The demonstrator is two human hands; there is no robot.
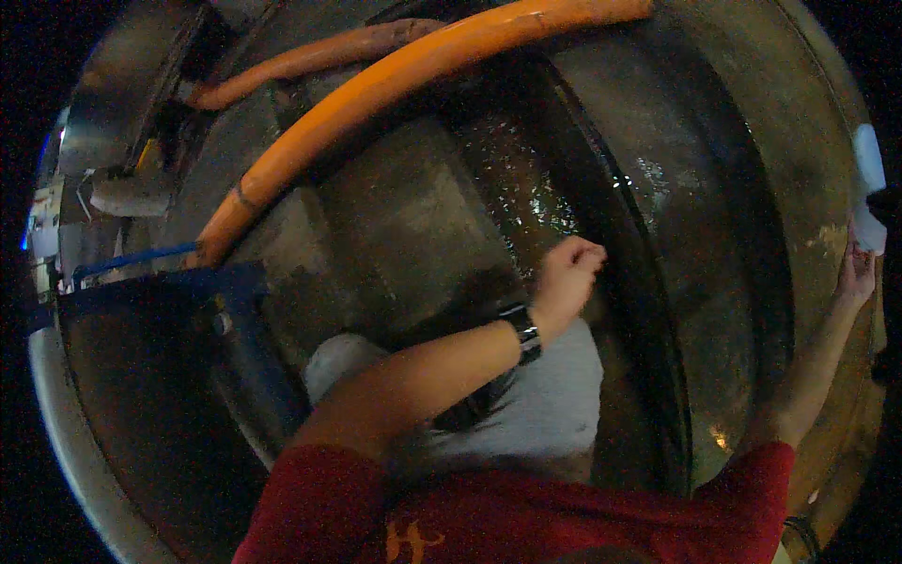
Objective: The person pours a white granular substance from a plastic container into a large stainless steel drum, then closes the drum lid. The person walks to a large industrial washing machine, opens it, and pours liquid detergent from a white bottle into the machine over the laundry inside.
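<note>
My left hand (567, 282), with a dark shiny band on its wrist, hangs above the wet floor in front of my grey shorts. Its fingers are curled in and I see nothing in them. At the far right edge, my right hand (857, 273) reaches out and holds the lower end of a pale bluish oblong object (869, 187). The rim of the view distorts this object, so its kind is unclear.
A thick orange hose (387, 84) arches across the floor ahead, with a duller orange hose (317, 60) behind it. Wet, dark floor channel (521, 176) runs before me. A dark blue structure (169, 296) stands at left, beside a thin blue line (141, 259).
</note>
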